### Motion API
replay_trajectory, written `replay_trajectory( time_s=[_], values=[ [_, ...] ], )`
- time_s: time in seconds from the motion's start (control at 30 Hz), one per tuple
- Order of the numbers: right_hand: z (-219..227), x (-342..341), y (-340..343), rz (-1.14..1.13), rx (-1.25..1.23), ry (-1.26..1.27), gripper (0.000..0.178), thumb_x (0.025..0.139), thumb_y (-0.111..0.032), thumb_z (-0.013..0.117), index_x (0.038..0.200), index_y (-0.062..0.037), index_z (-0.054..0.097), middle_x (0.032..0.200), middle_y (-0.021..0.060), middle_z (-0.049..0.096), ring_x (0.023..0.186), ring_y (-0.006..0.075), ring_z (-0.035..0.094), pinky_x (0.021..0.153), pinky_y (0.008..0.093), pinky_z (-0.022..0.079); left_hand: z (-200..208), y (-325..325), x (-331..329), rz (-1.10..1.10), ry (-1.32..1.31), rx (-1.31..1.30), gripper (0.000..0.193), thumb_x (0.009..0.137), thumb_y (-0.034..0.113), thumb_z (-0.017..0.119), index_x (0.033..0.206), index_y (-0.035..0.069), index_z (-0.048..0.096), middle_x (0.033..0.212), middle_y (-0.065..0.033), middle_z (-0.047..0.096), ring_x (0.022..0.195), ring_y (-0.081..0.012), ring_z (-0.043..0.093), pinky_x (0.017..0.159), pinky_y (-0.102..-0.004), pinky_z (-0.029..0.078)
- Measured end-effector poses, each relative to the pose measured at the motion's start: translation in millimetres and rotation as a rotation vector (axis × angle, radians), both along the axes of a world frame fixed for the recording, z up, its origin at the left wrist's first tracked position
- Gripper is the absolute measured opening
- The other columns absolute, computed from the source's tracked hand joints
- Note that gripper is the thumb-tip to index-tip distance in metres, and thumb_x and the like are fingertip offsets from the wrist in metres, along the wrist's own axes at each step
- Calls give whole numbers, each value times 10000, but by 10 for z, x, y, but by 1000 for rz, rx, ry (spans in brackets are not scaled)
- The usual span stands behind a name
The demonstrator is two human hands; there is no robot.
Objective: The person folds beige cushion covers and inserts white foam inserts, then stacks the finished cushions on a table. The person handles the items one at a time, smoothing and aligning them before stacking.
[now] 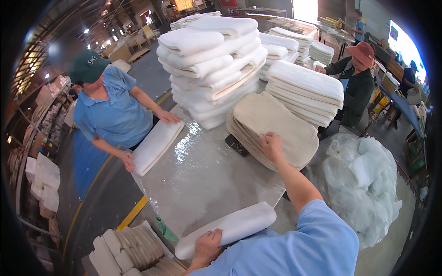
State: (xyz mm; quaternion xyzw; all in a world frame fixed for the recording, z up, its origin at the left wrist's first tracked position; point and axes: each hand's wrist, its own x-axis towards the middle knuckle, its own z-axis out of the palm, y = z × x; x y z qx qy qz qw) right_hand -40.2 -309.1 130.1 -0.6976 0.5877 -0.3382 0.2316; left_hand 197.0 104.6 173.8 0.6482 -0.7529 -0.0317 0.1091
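At the table's near edge lies a long, white padding piece [239,224], rounded at its ends. My left hand [208,246] grips it from above, fingers bent over it. My right hand [271,146] reaches forward to a stack of beige fabric covers [276,122], oblong with rounded ends. Its fingers are drawn together on the top cover, near the stack's left side; whether they pinch one layer or more is hidden. A dark, flat object [236,145] sits beside that stack on the plastic-covered table [184,184].
Tall piles of folded white padding [212,60] and a lower pile [304,87] stand at the far side. A co-worker on the left presses a folded white pad [158,146]. Another person stands behind the piles at right. A clear bag of white stuffing [361,184] bulges at right; beige cushions [124,250] lie lower left.
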Motion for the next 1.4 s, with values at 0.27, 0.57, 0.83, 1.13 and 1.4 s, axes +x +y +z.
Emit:
replay_trajectory(
  time_s=[0.27, 0.57, 0.83, 1.13, 1.4],
  values=[
    [177, -298, -351, -35, 468, -290, 575, 997, -357, 598, 1323, 113, 654, 1373, 242, 679, 1283, 377, 617, 1119, 444, 433, 53, 62, 0, -32, 85, 55, 456, 747, 270, 816, 1149, 84, 705, 1153, -78, 773, 993, -271, 749, 808, -400, 597],
    [1071, 174, 16, 55, 707, -1094, 517, 1023, -373, 584, 1301, 56, 660, 1219, 210, 723, 1108, 302, 701, 945, 441, 560, 130, 137, 444, -167, 363, 579, 788, 850, 346, 834, 1507, 39, 528, 1524, -201, 573, 1386, -361, 571, 1148, -435, 462],
    [1545, 844, 838, -16, 682, -1560, 503, 1073, -384, 575, 1400, -3, 580, 1257, 151, 695, 1115, 282, 689, 1015, 454, 564, 793, -1044, -349, 100, 757, -11, 997, 900, 265, 838, 1651, -8, 243, 1661, -260, 374, 1543, -386, 367, 1250, -447, 327],
    [2010, 829, 1215, 370, 368, -1615, 430, 1146, -342, 465, 1192, 40, 658, 1144, 137, 694, 1036, 204, 657, 939, 345, 546, 906, -825, 332, 321, 1058, -415, 376, 923, -26, 634, 1299, -30, 640, 1222, -136, 691, 1160, -226, 650, 1016, -349, 504],
    [1203, 1046, 759, 494, 255, -606, 451, 1100, -362, 586, 1412, -48, 669, 1206, 87, 755, 994, 172, 676, 882, 327, 545, 541, -1141, 732, 679, 2017, 151, 431, 1011, 125, 684, 1415, 33, 568, 1297, -123, 698, 1187, -302, 690, 984, -485, 593]
  ],
)
